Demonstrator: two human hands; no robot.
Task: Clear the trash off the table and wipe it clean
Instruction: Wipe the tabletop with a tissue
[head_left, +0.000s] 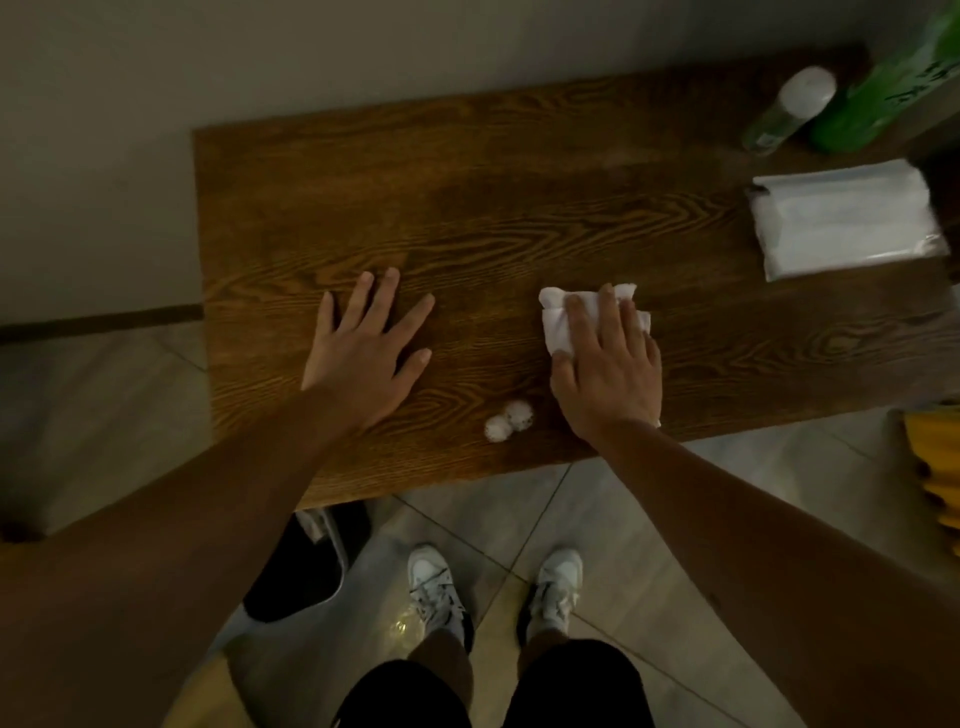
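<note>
From the head view, a white tissue (558, 325) is pressed flat on the wooden table (467, 208) under the straight fingers of the right hand (605, 364). The left hand (363, 348) is laid released, fingers spread, left of the tissue. Two small crumpled paper balls (509, 421) are seen just nearer than the tissue, beside the right wrist.

Your left hand (363, 353) lies flat, palm down, fingers straight and spread. Your right hand (605, 369) is also palm down, fingers extended and pressing. Both bare forearms reach forward from the lower corners, hands well apart.
</note>
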